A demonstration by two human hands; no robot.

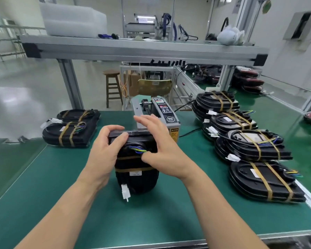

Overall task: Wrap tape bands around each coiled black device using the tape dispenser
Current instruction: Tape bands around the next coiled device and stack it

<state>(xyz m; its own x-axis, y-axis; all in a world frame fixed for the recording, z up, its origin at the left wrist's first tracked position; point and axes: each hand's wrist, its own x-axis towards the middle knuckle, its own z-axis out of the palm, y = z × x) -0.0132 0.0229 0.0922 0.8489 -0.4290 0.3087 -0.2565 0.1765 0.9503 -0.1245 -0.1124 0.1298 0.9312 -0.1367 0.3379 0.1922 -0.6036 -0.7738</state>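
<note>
A green bench mat (61,203) fills the foreground of a factory hall, under a grey aluminium frame shelf (133,49). At the mat's far edge stands a grey boxy tape dispenser (162,112). To its right lies a row of stacked black coiled devices (250,150) with brown tape bands, and to its left are two more banded ones (70,130).

Directly in front of the dispenser is the held black coiled device (136,164). Its long axis runs from the person toward the dispenser, with the flat end far and raised and the rounded end near and low. Two brown tape bands (133,169) cross its width.

The left hand (104,151) grips the far flat edge with curled fingers. The right hand (162,146) has straight, spread fingers over that edge, its thumb pressing by the coloured wires (138,150). A white plug (125,192) hangs at the near end.
</note>
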